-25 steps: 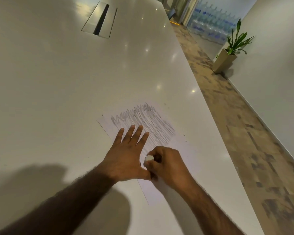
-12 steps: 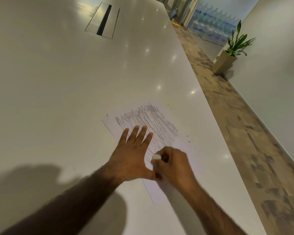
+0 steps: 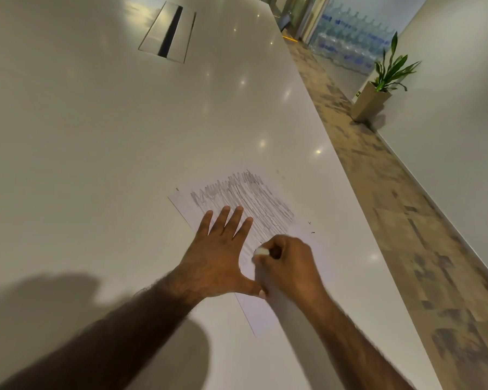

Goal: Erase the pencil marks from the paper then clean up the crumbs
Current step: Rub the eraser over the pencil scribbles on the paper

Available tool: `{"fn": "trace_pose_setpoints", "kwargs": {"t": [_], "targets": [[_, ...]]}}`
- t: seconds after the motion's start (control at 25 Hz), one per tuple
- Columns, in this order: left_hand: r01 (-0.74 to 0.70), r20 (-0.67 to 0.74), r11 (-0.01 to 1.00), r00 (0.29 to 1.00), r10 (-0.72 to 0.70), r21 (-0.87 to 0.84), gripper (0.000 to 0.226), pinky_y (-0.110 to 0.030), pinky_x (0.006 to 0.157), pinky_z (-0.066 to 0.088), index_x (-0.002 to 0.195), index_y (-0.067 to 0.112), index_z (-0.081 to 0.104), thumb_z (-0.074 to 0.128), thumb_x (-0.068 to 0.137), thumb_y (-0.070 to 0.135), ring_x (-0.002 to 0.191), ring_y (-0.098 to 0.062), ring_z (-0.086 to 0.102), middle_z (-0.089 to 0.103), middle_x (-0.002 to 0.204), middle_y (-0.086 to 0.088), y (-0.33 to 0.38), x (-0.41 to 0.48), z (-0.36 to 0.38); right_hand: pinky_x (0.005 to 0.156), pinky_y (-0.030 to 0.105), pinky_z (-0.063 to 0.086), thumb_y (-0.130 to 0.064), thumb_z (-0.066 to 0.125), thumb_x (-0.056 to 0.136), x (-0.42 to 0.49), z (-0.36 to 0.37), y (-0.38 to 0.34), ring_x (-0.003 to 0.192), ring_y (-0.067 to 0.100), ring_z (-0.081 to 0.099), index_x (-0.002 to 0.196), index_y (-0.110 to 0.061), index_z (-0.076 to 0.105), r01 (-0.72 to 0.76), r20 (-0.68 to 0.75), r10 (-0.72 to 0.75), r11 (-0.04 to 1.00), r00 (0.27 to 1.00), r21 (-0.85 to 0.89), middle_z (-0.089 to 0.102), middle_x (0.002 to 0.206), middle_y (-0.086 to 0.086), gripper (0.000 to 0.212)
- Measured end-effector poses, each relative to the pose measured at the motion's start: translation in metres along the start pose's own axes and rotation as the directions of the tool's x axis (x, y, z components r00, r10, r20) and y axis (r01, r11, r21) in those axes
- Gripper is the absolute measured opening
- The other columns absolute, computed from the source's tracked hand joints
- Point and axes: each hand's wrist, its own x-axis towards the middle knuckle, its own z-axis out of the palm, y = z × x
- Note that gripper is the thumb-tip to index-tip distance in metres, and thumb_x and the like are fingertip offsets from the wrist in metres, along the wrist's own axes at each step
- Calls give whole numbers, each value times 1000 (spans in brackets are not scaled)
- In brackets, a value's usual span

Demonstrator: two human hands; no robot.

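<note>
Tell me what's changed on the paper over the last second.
The right hand, gripping the eraser, edged slightly forward up the paper toward the scribble. The left hand stays pressed flat on the paper, and the scribble looks much the same.

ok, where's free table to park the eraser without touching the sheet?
Widest bare patch: table left of the paper, running up to the cable hatch. Crowded: over the paper, left hand flat on it, right hand gripping the eraser; the strip from paper to the table's right edge is narrow and carries crumbs.
</note>
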Motion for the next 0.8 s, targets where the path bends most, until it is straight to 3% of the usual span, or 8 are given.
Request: {"fn": "trace_pose_setpoints", "kwargs": {"t": [0.08, 0.2, 0.36, 0.48, 0.6, 0.76, 0.8], "targets": [[-1, 4, 1000, 1000, 1, 8, 130, -57, 122, -14, 156, 26, -29, 43, 73, 95, 149, -29, -36, -40, 161, -6, 0, 0, -1, 60, 22, 54, -19, 74, 87, 0, 2, -1, 69, 7, 67, 80, -18, 72, 28, 96, -24, 999, 995, -36, 70, 74, -7, 7], [2, 1, 1000, 1000, -2, -11, 138, -56, 122, -17, 156, 26, -29, 29, 60, 106, 149, -29, -37, -42, 159, -4, 0, 1, -1, 57, 16, 48, -19, 73, 88, 2, -2, -1, 71, 6, 67, 79, -20, 72, -39, -59, 39, 999, 997, 15, 71, 76, -8, 9], [0, 12, 1000, 1000, -1, 20, 129, -57, 122, -14, 155, 26, -31, 41, 74, 95, 148, -29, -37, -41, 160, -6, 0, 1, -1, 65, 22, 55, -20, 73, 88, 1, 1, -2, 73, 6, 66, 84, -17, 74, 72, 123, -63, 995, 990, -73, 70, 79, -8, 5], [3, 14, 1000, 1000, -3, -1, 137, -56, 122, -17, 153, 26, -33, 29, 61, 105, 147, -28, -39, -45, 157, -4, 1, 1, -3, 62, 18, 50, -21, 73, 88, 9, -5, 1, 73, 7, 66, 81, -18, 72, -20, -58, 21, 1000, 998, 2, 70, 77, -8, 8], [0, 17, 1000, 1000, -1, 19, 131, -57, 122, -14, 155, 26, -31, 37, 70, 99, 148, -29, -37, -42, 160, -5, 1, 0, -1, 61, 18, 53, -21, 74, 89, 2, 0, -1, 67, 7, 67, 81, -18, 71, 26, 114, -21, 999, 993, -42, 71, 74, -6, 9], [12, 23, 1000, 1000, -12, 11, 137, -57, 122, -16, 153, 27, -34, 29, 61, 106, 147, -29, -39, -46, 156, -3, 1, 0, -2, 60, 18, 50, -21, 74, 89, 8, -5, -2, 73, 8, 66, 81, -17, 71, -77, -42, 78, 996, 996, 35, 70, 78, -5, 10], [9, 22, 1000, 1000, -9, 14, 135, -57, 122, -14, 153, 27, -33, 33, 65, 103, 147, -29, -38, -45, 157, -4, 2, 0, -1, 58, 19, 51, -19, 73, 89, 4, -3, -3, 69, 8, 66, 80, -16, 69, -51, -6, 51, 999, 999, 17, 70, 76, -4, 10]]}}
